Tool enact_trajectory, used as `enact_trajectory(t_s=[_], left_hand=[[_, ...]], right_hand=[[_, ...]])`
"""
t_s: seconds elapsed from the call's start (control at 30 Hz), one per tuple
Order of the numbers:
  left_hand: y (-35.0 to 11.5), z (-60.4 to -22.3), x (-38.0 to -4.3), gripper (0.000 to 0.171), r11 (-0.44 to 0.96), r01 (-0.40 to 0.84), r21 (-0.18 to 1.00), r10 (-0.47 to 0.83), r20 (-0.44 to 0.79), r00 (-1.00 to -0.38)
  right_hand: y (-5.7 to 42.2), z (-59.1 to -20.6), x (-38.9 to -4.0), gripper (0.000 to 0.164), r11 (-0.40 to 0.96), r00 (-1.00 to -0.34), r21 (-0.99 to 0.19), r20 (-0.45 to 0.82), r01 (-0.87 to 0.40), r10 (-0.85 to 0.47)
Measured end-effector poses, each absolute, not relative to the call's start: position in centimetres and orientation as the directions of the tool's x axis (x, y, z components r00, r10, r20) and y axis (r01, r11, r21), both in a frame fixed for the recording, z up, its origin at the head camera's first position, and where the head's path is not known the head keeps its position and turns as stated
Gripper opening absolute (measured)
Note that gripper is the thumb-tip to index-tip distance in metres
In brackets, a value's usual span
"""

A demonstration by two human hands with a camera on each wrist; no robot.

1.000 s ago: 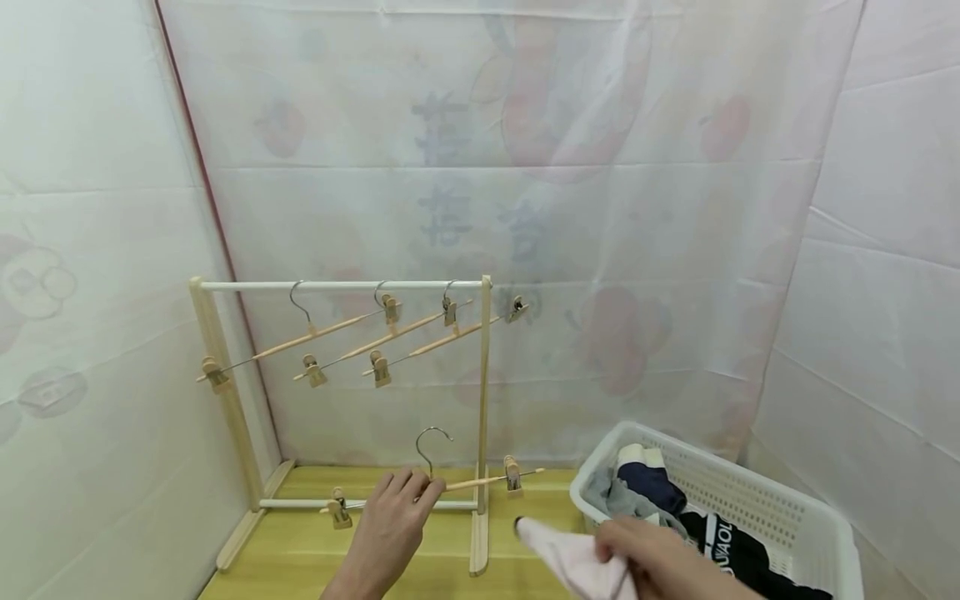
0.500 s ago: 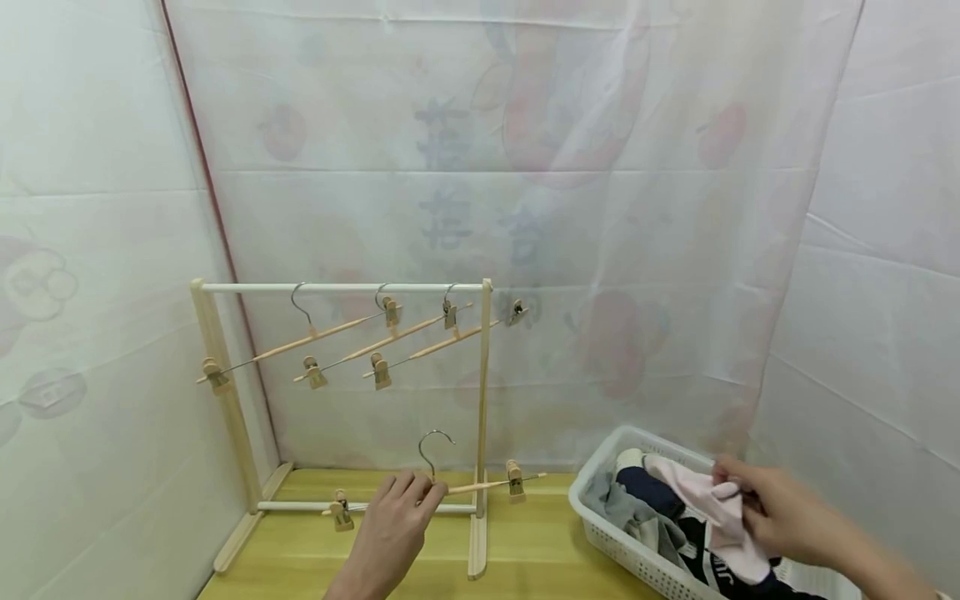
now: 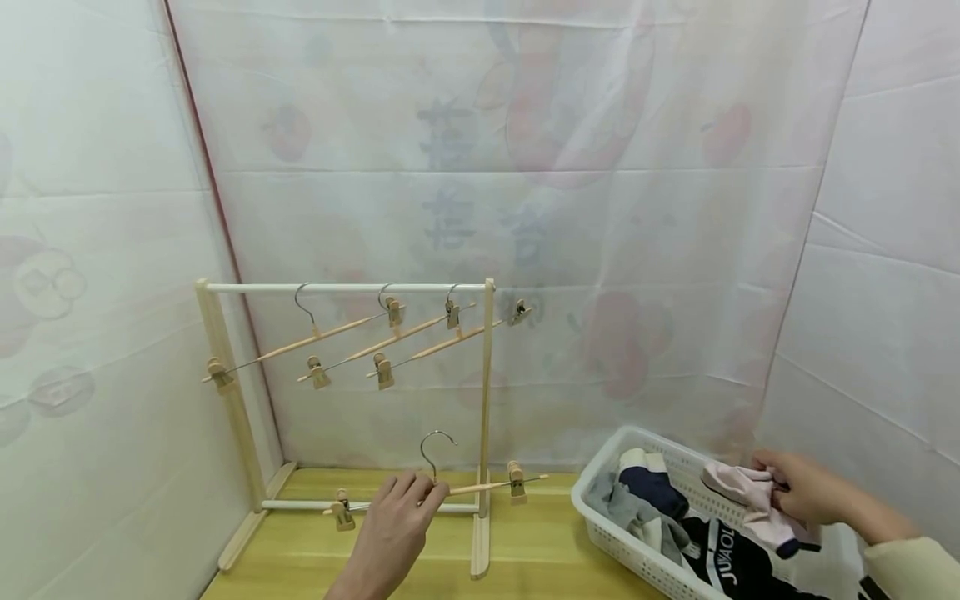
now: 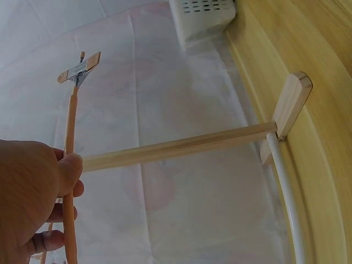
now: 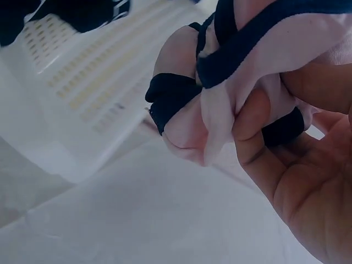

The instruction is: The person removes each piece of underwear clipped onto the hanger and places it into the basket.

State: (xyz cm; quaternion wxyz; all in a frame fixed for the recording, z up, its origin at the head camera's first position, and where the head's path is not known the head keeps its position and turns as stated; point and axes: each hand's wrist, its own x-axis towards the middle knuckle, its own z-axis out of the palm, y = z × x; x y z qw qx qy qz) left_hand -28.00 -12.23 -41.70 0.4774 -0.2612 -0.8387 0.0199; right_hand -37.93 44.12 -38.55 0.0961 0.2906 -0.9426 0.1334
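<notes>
My left hand [image 3: 393, 525] grips the middle of a wooden clip hanger [image 3: 480, 487] in front of the rack, its metal hook pointing up. In the left wrist view, thumb and fingers wrap the hanger's bar [image 4: 71, 121], and one clip [image 4: 80, 69] stands at its far end. My right hand [image 3: 813, 492] pinches a pale pink garment [image 3: 750, 500] with navy edging, over the right part of the white basket [image 3: 806, 512]. The right wrist view shows the garment [image 5: 225, 104] bunched and folded, so its full shape is hidden.
A wooden rack [image 3: 487, 400] with a white top rail [image 3: 352, 287] carries three clip hangers. In the basket lie a navy and white cloth [image 3: 651, 483], a grey cloth [image 3: 630, 508] and a black lettered garment [image 3: 731, 554]. Yellow wood-grain table [image 3: 555, 533] lies below, with curtains around.
My right hand has carried the pink garment from left of the basket to the right, over it. The left hand keeps its grip on the hanger, nearly still.
</notes>
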Motion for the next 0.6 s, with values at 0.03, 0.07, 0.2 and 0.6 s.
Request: enact_trajectory(t_s=[0.03,0.07,0.2,0.6], left_hand=[[-12.3,-41.7,-28.0,0.053,0.863,0.419,-0.281,0.458,0.787,-0.414],[-12.3,-41.8,-28.0,0.053,0.863,0.419,-0.281,0.458,0.787,-0.414],[-12.2,-41.8,-28.0,0.052,0.864,0.417,-0.283,0.456,0.792,-0.406],[-11.9,-42.0,-28.3,0.054,0.859,0.426,-0.285,0.467,0.776,-0.424]], right_hand=[[44.4,-38.8,-38.3,0.027,0.790,-0.816,-0.218,0.238,-0.573,-0.527],[44.7,-39.1,-38.8,0.026,0.779,-0.818,-0.251,0.217,-0.574,-0.533],[45.8,-40.0,-40.5,0.019,0.772,-0.851,-0.381,0.088,-0.508,-0.517],[46.1,-42.8,-43.0,0.019,0.888,-0.972,-0.426,-0.072,-0.171,-0.222]])
